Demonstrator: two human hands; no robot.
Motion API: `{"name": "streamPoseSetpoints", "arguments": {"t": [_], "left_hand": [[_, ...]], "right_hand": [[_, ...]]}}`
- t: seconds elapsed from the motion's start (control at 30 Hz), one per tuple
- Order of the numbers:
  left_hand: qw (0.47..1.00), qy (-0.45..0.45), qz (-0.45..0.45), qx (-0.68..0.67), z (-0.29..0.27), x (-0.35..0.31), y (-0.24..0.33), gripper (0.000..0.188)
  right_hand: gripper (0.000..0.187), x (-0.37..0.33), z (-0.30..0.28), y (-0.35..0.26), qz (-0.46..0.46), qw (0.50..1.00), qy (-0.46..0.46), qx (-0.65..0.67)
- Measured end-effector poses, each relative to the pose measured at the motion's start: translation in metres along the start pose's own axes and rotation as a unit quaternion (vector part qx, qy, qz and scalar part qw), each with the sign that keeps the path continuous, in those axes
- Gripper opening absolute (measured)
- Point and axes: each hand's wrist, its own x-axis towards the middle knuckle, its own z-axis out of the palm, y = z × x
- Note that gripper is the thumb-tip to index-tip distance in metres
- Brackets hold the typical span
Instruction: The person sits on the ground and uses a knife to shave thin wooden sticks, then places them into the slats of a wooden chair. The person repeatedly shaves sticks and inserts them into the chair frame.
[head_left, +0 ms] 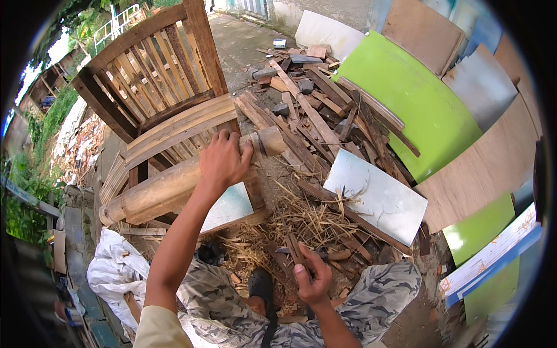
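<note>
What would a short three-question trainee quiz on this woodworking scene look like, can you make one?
1. True or false: the left hand rests on the thick bamboo pole.
2. What does the right hand grip? A) thin wooden sticks B) a hammer C) a paint brush
3. Which piece of furniture does the pole lie across?

Key:
1. True.
2. A, the thin wooden sticks.
3. The slatted wooden chair.

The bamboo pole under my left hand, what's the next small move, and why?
Probably bring the blade in your right hand up to the pole's near end. Your left hand already steadies the bamboo pole on the wooden chair, while the blade sits low over the shavings.
</note>
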Motion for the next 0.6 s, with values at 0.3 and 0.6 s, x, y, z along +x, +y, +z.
{"name": "streamPoseSetpoints", "arguments": {"t": [0.3,0.6], "left_hand": [[0.999,-0.017,0.0,0.034,0.002,0.001,-0.003,0.05],[0.997,-0.042,0.028,0.052,0.0,0.005,-0.007,0.045]], "right_hand": [[0.041,0.017,0.009,-0.02,-0.058,0.998,0.007,0.025],[0.04,-0.01,-0.002,-0.001,-0.068,0.997,0.024,0.037]]}}
